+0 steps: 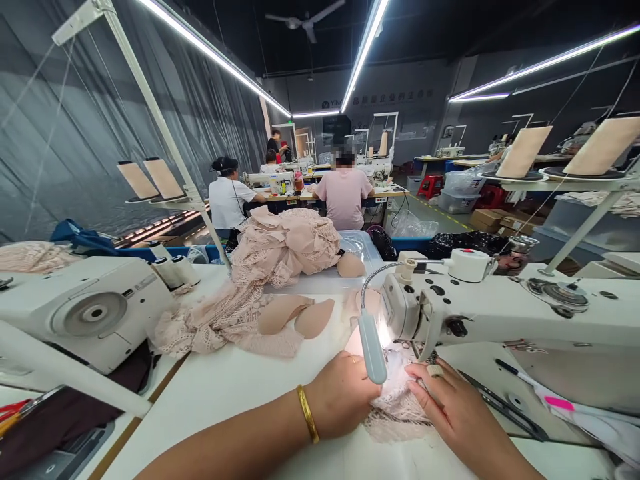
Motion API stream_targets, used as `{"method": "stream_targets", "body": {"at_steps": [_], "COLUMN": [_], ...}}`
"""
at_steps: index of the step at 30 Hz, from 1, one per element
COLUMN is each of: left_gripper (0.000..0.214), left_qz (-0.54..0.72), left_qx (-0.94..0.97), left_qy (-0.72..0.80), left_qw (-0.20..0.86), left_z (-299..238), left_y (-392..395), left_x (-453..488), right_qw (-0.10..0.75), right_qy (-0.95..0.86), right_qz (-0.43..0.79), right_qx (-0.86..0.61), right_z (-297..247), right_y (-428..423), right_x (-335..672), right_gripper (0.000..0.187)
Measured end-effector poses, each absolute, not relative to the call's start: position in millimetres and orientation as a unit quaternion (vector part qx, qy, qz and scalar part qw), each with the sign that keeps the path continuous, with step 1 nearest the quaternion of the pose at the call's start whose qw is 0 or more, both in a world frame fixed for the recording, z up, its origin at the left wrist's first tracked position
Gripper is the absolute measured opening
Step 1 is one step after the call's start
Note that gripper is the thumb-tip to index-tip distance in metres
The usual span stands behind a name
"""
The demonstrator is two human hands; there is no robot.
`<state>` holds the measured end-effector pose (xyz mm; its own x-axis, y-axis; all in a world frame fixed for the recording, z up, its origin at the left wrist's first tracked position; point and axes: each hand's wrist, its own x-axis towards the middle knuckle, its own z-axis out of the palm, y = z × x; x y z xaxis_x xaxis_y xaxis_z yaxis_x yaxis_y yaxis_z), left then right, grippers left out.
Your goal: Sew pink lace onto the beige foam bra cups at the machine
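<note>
Under the head of a white sewing machine (pixel 485 313) lies a piece of pale pink lace fabric (pixel 400 407), brightly lit by a small gooseneck lamp (pixel 373 350). My left hand (pixel 343 393), with a gold bangle at the wrist, is closed on the fabric's left side; the lamp hides part of its fingertips. On the right side, my right hand (pixel 445 397) pinches the lace between thumb and fingers, close to the needle area. A ring-like band (pixel 435 370) sits on one of its fingers. The needle itself cannot be made out.
A heap of beige lace garments (pixel 285 247) and moulded cups (pixel 315 319) lies beyond my left hand, partly on a clear plastic bin (pixel 367 250). Black tweezers (pixel 505 407) and a pen (pixel 507 365) rest at right. Another machine (pixel 95 310) stands left. Two people sit ahead.
</note>
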<state>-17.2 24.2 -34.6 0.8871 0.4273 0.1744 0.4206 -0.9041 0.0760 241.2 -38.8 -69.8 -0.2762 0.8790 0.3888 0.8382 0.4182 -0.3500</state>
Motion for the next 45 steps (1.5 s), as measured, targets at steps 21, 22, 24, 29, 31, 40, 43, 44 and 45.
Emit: {"method": "stream_targets", "body": {"at_steps": [21,22,24,29,31,40,43,44,45], "left_gripper": [0.025,0.026,0.021,0.006,0.005,0.009,0.010,0.011,0.011], "left_qz": [0.077,0.077,0.064,0.061,0.091,0.083,0.076,0.072,0.069], "left_qx": [0.918,0.915,0.917,0.922,0.928,0.935,0.937,0.938,0.939], "left_qy": [0.366,0.372,0.377,0.370,0.344,0.327,0.324,0.323,0.322], "left_qw": [0.136,0.134,0.116,0.098,0.110,0.111,0.107,0.105,0.103], "left_z": [-8,-8,-10,-21,-24,-22,-20,-19,-18], "left_y": [7,6,3,-9,-14,-20,-21,-21,-21], "left_x": [-20,-19,-18,-24,-29,-32,-32,-32,-33], "right_qw": [0.241,0.236,0.232,0.276,0.331,0.194,0.090,0.074,0.065], "right_qy": [-0.714,-0.717,-0.720,-0.697,-0.661,-0.736,-0.749,-0.752,-0.755], "right_qz": [-0.181,-0.176,-0.168,-0.123,-0.030,0.180,0.131,0.125,0.124], "right_qx": [-0.632,-0.632,-0.633,-0.650,-0.673,-0.624,-0.643,-0.643,-0.641], "right_z": [-87,-88,-89,-87,-77,-8,-6,-7,-8], "right_y": [-49,-50,-52,-67,-79,-69,-54,-51,-49], "right_x": [302,303,303,278,251,155,151,151,150], "right_gripper": [0.033,0.033,0.031,0.027,0.025,0.008,0.014,0.017,0.018]}}
